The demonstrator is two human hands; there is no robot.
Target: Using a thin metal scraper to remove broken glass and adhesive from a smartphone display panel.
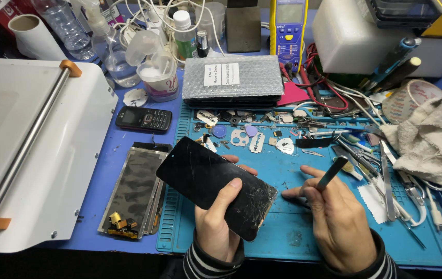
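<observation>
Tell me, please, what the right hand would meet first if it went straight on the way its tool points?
Probably the clutter of tweezers and small tools on the mat. The right hand holds a dark tool angled up and right, though its height above the mat is unclear.

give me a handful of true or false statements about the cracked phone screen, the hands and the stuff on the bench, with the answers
1. The left hand holds a black phone screen cracked at its lower right corner. True.
2. The right hand is empty. False: its grip is closed on a thin dark tool.
3. A small keypad phone lies on the blue mat beside the scissors. False: it lies on the bare blue table, left of the mat.
4. A bubble-wrapped package sits at the back of the mat. True.
5. A crumpled cloth lies at the far left. False: it is at the right.
</observation>
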